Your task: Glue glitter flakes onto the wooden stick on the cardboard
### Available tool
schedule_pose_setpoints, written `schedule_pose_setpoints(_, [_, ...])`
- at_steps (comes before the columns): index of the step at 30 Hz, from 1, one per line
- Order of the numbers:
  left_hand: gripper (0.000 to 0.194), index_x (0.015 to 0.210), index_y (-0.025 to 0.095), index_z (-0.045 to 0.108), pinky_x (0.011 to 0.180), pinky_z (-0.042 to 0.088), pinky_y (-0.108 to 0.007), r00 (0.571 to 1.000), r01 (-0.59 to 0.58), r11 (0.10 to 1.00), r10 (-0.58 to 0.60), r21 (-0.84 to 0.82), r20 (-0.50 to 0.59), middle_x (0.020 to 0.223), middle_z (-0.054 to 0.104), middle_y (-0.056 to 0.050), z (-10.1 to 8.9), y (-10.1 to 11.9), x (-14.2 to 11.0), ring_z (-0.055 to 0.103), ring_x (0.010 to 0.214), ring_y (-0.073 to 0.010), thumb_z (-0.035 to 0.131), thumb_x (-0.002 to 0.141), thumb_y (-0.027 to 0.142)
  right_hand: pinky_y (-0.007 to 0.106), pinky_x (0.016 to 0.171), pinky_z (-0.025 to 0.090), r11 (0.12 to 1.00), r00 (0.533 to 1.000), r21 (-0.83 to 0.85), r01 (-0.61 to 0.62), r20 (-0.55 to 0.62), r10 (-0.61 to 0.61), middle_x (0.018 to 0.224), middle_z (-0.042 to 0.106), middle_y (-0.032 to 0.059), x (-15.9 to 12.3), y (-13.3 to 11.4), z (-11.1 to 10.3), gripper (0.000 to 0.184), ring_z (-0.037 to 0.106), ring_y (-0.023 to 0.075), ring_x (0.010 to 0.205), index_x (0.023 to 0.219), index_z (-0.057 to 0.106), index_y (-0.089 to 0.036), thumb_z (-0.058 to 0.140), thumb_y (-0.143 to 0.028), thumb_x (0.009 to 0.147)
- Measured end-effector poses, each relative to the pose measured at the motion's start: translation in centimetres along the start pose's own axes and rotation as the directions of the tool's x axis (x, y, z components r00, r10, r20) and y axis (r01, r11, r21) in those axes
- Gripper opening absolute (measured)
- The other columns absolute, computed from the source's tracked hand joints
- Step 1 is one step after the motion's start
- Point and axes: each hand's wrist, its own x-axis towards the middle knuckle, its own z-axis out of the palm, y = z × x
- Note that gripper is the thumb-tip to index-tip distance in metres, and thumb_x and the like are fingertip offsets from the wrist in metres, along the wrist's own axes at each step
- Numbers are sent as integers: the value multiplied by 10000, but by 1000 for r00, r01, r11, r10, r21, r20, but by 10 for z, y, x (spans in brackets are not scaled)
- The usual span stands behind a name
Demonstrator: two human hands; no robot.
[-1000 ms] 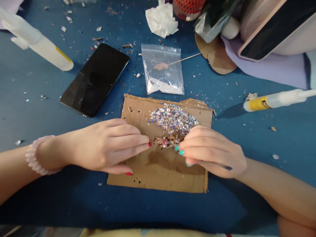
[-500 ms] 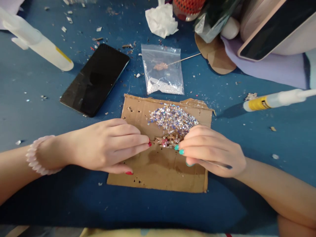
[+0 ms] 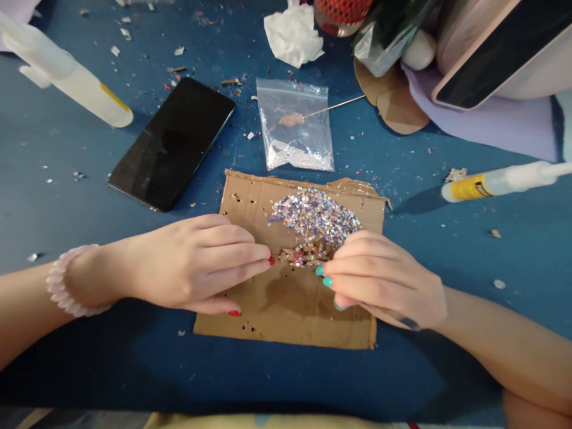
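Note:
My left hand (image 3: 203, 262), with red nails and a pale beaded bracelet (image 3: 65, 280), is closed, its fingertips pinching the thin stem of a sparkling ornament (image 3: 304, 255). Pink, red and amber chips cover that ornament, which lies just above a piece of cardboard (image 3: 286, 322). From the right, my right hand (image 3: 386, 277) with turquoise nails grips slim metal tweezers (image 3: 393, 316); their rear end shows below the palm, while the fingers hide their tips near the ornament's right end. Behind both hands spreads a pile of glittering chips (image 3: 315, 214) on the cardboard.
A black phone (image 3: 174, 143) lies left of a zip bag (image 3: 295, 128) of white grains, with a thin metal stick (image 3: 335, 106) resting across it. Glue bottles stand left (image 3: 75, 83) and right (image 3: 487, 182). Crumpled tissue (image 3: 294, 36) sits at the back; scraps dot the blue table (image 3: 147, 369).
My right hand has shifted slightly down and tilted, its fingertips a little lower beside the ornament. My left hand keeps its pinch in place.

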Motion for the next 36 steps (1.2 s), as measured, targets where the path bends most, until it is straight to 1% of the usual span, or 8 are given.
schedule_pose_setpoints(6, [458,1266,95,600,850,516,-324,1000,-5,1000,5,-16,8,1166,699,-121,0,-1,-1,643,1023,-216,405,1037,440,333,773,576,997,997,-62,41,65,-37,881,770,86,-2,-1,-1,74,686,165,842,922,654,-114,626,-181,932])
schedule_pose_setpoints(11, [456,1265,100,596,846,520,-325,1000,-5,1000,5,5,6,1166,705,-112,0,-1,-1,643,1017,-199,372,1051,434,330,774,568,996,996,-69,53,81,-47,889,771,77,-2,-2,-3,81,683,161,851,935,654,-114,613,-183,941])
schedule_pose_setpoints(14, [439,1272,116,593,850,526,-328,1000,2,1000,-2,-5,9,1157,711,-107,0,-1,-1,652,1019,-202,395,1043,435,327,782,568,995,995,-84,47,88,-39,894,772,70,-2,-2,-2,92,684,155,856,938,650,-127,593,-196,957])
schedule_pose_setpoints(20, [420,1265,123,596,846,531,-325,1000,12,1000,-12,-14,9,1147,717,-110,0,-1,-1,665,1016,-217,415,1032,423,297,779,558,988,994,-117,105,9,-104,869,764,42,-5,2,2,122,679,133,837,921,655,-167,560,-217,980])
schedule_pose_setpoints(22, [417,1271,133,595,841,533,-322,1000,12,1000,-11,-8,13,1141,717,-108,0,-1,-1,662,1014,-216,411,1031,422,313,789,566,990,995,-112,80,61,-74,892,763,56,-5,1,1,104,684,147,862,936,652,-147,588,-224,964])
schedule_pose_setpoints(25, [426,1285,149,590,844,533,-315,1000,6,1000,-6,3,21,1129,714,-106,0,-1,-2,652,1015,-210,406,1031,436,331,788,577,995,996,-82,55,79,-49,898,763,74,-3,-1,-2,101,688,158,862,945,648,-127,598,-215,955])
schedule_pose_setpoints(30, [422,1242,97,605,819,516,-320,1000,-2,1000,2,-1,-5,1130,713,-109,0,-1,1,643,982,-202,384,1048,400,320,766,597,1000,1000,-18,-9,-17,9,855,771,68,1,1,-6,71,697,148,812,911,647,-165,603,-205,949])
schedule_pose_setpoints(36, [398,1249,71,595,839,483,-329,1000,-24,1000,24,-6,-12,1161,706,-103,-3,0,4,629,990,-203,406,1049,359,322,730,588,991,994,-104,-90,-65,83,844,785,55,7,4,-4,31,727,160,796,915,667,-190,642,-172,922])
